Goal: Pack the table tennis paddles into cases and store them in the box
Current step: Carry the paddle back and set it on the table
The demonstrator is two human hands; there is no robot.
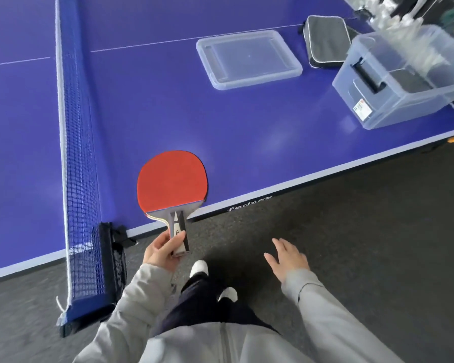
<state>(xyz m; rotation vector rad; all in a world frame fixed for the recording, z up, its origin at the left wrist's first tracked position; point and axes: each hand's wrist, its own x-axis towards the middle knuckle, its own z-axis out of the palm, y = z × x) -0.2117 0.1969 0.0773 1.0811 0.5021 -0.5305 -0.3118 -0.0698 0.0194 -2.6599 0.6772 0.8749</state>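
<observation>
**A:** What is the person holding?

**B:** The left hand (163, 251) grips a table tennis paddle (172, 183) by its handle, fingers (180, 238) curled round the grip. The red rubber face points up, and the blade hangs over the near edge of the blue desk (220, 121), just beside the net (79, 153).

**A:** And the other hand?

**B:** The right hand (288, 258) is empty, palm down over the dark floor (378, 218), fingers straight and slightly spread, well apart from the paddle.

**A:** Where are the case and the box?

**B:** Far across the desk on the right. A clear plastic box (404, 79) stands at the desk's edge with no lid on; something dark lies inside, but I cannot tell what. Its clear lid (249, 58) lies flat on the desk to the left of it. A dark grey case (325, 40) with a pale edge lies behind the box, between box and lid, touching or nearly touching the box.

**A:** Anything else?

**B:** Pale grey sleeves, dark trousers and white shoes show below the hands.
</observation>
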